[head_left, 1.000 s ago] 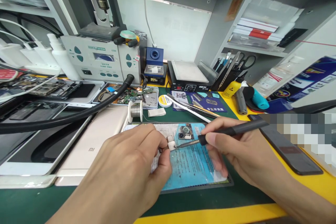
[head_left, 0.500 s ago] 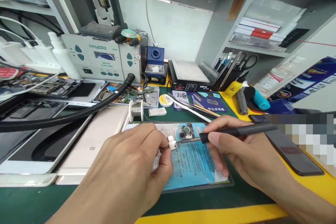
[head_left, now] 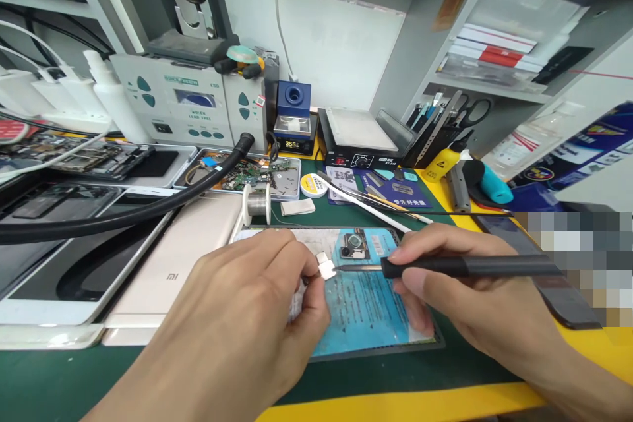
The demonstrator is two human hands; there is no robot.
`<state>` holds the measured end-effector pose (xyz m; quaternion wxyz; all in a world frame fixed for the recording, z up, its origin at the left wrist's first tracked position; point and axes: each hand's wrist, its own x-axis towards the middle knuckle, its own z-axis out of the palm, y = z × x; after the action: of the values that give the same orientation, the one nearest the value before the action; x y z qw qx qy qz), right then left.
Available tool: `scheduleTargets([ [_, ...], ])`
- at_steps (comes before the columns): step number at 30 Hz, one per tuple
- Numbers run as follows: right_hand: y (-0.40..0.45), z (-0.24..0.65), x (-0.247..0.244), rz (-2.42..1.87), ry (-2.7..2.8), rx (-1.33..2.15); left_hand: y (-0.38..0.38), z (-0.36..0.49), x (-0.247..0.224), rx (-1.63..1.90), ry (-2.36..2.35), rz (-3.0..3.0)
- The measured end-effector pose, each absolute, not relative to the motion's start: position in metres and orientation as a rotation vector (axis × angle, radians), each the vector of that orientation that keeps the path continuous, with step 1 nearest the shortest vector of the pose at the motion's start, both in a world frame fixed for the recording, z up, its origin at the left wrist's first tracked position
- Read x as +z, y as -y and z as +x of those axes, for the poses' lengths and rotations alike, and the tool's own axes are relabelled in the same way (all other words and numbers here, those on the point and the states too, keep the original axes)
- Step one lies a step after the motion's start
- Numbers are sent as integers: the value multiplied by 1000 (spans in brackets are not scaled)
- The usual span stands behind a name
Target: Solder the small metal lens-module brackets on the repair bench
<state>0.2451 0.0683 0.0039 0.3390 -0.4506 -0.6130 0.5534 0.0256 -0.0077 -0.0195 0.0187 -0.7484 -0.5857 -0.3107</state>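
Observation:
Between its thumb and fingertips my left hand [head_left: 257, 303] pinches a small silvery metal part [head_left: 326, 269], made of two joined square sections. My right hand [head_left: 455, 277] grips a soldering iron [head_left: 440, 268] by its black handle, roughly level. The iron's pointed metal tip meets the right edge of the small part; whether it presses on it I cannot tell. Under both hands lies a blue printed mat [head_left: 368, 323], its left portion covered by my left hand. A phone camera module [head_left: 355, 244] rests on the mat just beyond the tip.
Left of the mat lie phone shells [head_left: 163, 270] and a thick black hose [head_left: 123, 227]. A solder spool [head_left: 257, 204] stands behind my left hand. Farther back are a hot-air station [head_left: 188, 105], a soldering station [head_left: 293, 122] and a heating plate [head_left: 361, 138]. A dark phone [head_left: 558, 290] lies at right.
My right hand and the soldering iron have shifted slightly right and the handle lies flatter. The silvery part stays in my left hand, turned a little. The camera view has shifted slightly.

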Motion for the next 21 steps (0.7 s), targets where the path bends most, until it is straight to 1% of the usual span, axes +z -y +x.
scheduleTargets([
  [14, -72, 247, 7, -1143, 1696, 1418, 7, 29, -22, -942, 1900, -2236],
  [21, -75, 252, 2, -1018, 1823, 1343, 7, 29, -24, -944, 1922, -2243],
])
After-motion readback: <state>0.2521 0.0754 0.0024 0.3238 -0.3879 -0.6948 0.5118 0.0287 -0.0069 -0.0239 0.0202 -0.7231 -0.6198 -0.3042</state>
